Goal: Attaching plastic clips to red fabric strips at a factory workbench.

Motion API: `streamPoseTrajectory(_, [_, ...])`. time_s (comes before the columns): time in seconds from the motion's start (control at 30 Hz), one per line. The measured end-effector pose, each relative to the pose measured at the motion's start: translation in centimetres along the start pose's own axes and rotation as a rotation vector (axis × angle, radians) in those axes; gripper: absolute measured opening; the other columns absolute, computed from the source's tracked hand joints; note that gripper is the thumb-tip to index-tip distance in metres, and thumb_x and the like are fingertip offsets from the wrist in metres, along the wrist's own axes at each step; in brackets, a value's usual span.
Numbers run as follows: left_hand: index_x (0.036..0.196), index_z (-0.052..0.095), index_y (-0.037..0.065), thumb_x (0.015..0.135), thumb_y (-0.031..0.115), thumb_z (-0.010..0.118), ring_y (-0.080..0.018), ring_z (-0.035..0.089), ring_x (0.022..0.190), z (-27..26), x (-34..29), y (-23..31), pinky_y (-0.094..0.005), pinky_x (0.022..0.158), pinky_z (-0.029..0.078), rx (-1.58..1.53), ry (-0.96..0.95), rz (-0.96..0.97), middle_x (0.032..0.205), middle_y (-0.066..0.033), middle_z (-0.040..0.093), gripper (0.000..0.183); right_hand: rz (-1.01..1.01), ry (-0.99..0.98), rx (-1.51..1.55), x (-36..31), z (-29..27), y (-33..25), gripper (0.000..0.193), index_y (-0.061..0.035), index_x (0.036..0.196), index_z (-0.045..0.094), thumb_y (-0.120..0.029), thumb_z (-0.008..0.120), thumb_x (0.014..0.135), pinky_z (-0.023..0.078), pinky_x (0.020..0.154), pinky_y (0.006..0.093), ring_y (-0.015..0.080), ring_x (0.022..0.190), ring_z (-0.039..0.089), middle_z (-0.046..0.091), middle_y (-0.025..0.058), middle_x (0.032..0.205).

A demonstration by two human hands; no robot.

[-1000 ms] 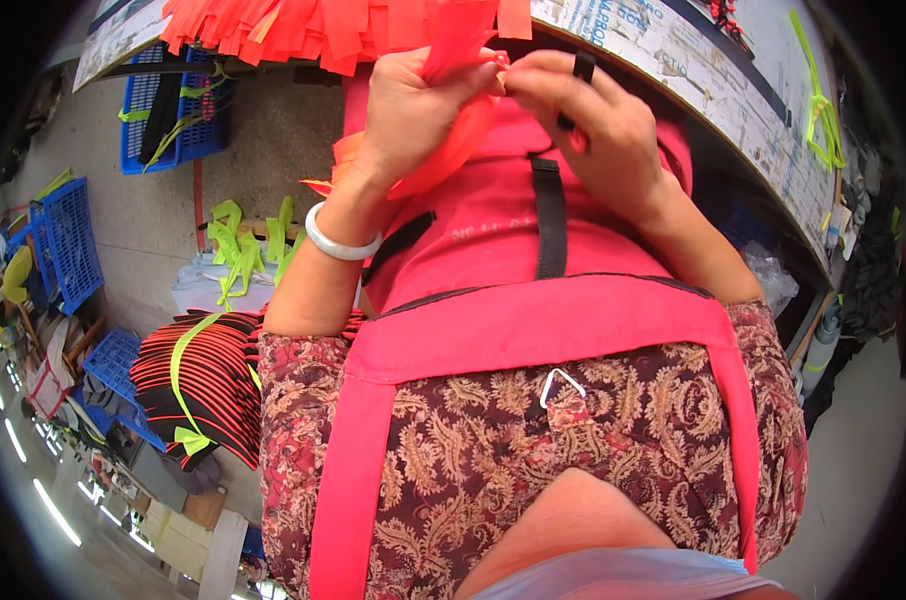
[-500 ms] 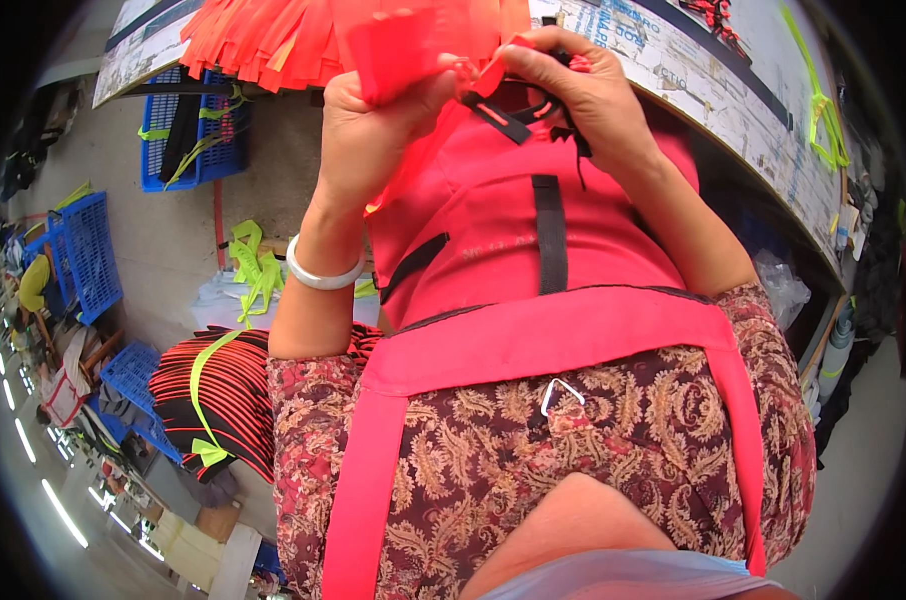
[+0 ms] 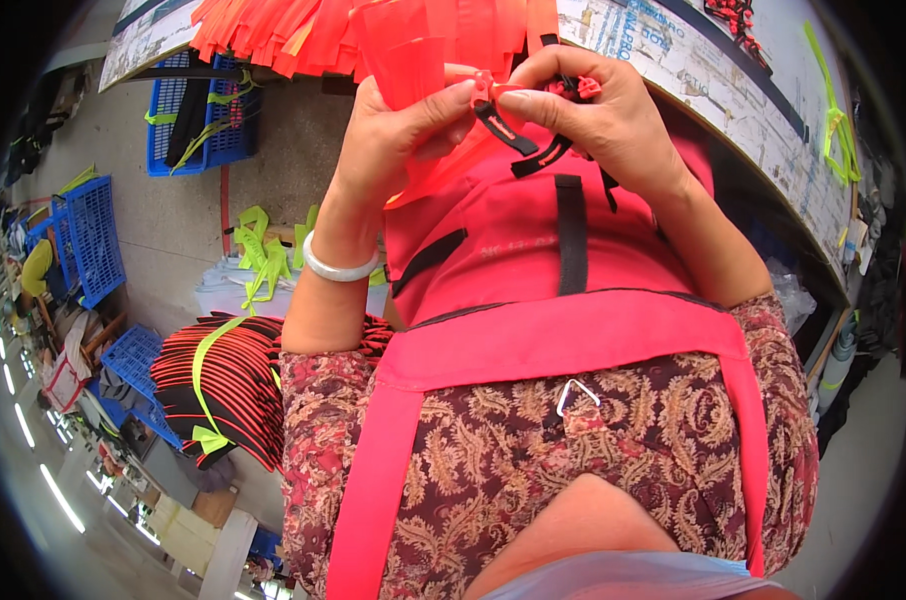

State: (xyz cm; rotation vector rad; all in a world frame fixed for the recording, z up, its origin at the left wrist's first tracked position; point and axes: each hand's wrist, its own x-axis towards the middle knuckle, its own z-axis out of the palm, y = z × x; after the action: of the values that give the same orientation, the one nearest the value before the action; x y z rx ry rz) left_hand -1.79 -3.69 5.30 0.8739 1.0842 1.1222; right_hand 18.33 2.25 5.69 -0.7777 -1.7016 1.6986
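Observation:
My left hand (image 3: 401,130) is closed around a bright orange fabric strip (image 3: 403,60). Its thumb pinches a small red plastic buckle (image 3: 482,88) with a black webbing tab (image 3: 505,132) dangling from it. Against that buckle, the thumb and forefinger of my right hand (image 3: 618,125) pinch an end of orange strip (image 3: 513,88); whether it passes through the buckle I cannot tell. Several more red buckles (image 3: 579,88) with black tabs are gathered in my right hand. Both hands are above the lap of my pink-red apron (image 3: 513,235), near the table edge.
A pile of orange strips (image 3: 273,40) hangs over the worn table (image 3: 663,60). More red buckles (image 3: 738,25) and a yellow-green strip (image 3: 838,140) lie on it. A blue crate (image 3: 228,140) is below left, with a tied black-and-red bundle (image 3: 243,385) nearer me.
My left hand has turned, and the buckle now shows clearly between its thumb and fingers. The orange strip hangs farther right, and my right fingertips are at the buckle.

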Motion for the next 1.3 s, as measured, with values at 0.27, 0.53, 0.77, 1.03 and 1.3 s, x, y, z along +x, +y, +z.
streamPoseTrajectory(0.27, [0.099, 0.066, -0.002, 0.087, 0.011, 0.064, -0.0057, 0.051, 0.055, 0.1, 0.0, 0.3, -0.0182, 0.045, 0.032, 0.014, -0.08, 0.016, 0.068, -0.0023, 0.06, 0.018, 0.085, -0.023, -0.008, -0.1, -0.3, 0.4, 0.019, -0.0024, 0.088, 0.066, -0.021, 0.07, 0.084, 0.037, 0.05, 0.0139, -0.0008, 0.059, 0.05, 0.059, -0.0031, 0.07])
streamPoseTrajectory(0.53, [0.096, 0.067, -0.003, 0.085, 0.008, 0.067, -0.0048, 0.052, 0.058, -0.4, 0.1, 0.1, -0.0191, 0.049, 0.036, 0.001, -0.129, -0.06, 0.073, -0.0025, 0.064, 0.015, 0.378, -0.133, 0.106, 0.2, -1.0, -0.5, 0.02, -0.0037, 0.089, 0.066, -0.022, 0.072, 0.081, 0.032, 0.043, 0.0147, -0.0014, 0.051, 0.045, 0.058, -0.0042, 0.069])
streamPoseTrajectory(0.77, [0.097, 0.068, -0.001, 0.083, 0.007, 0.068, -0.0037, 0.053, 0.059, -0.1, 0.4, -0.8, -0.0184, 0.049, 0.037, 0.058, -0.049, 0.068, 0.075, -0.0019, 0.066, 0.016, 0.059, 0.105, 0.14, -0.2, 0.8, 1.5, 0.016, 0.0003, 0.093, 0.066, -0.014, 0.068, 0.085, 0.046, 0.062, 0.016, 0.0031, 0.072, 0.058, 0.064, 0.0002, 0.079])
streamPoseTrajectory(1.03, [0.097, 0.068, 0.0, 0.082, 0.001, 0.069, -0.0071, 0.061, 0.074, 0.8, -0.3, -2.0, -0.0213, 0.066, 0.05, 0.196, 0.046, 0.348, 0.083, -0.0023, 0.068, 0.015, -0.223, 0.102, -0.045, 0.2, 1.4, 1.8, 0.016, -0.0002, 0.095, 0.064, -0.011, 0.069, 0.084, 0.048, 0.068, 0.0209, 0.0069, 0.077, 0.059, 0.065, 0.0018, 0.083])
streamPoseTrajectory(1.3, [0.099, 0.067, -0.001, 0.082, -0.003, 0.066, -0.0091, 0.062, 0.081, 0.6, -0.5, -2.9, -0.0226, 0.07, 0.052, 0.252, 0.082, 0.403, 0.09, -0.0048, 0.068, 0.017, -0.494, 0.131, -0.393, 0.1, 1.7, 1.4, 0.02, -0.0033, 0.092, 0.064, -0.007, 0.074, 0.076, 0.048, 0.061, 0.025, 0.0149, 0.069, 0.062, 0.065, 0.0071, 0.08])
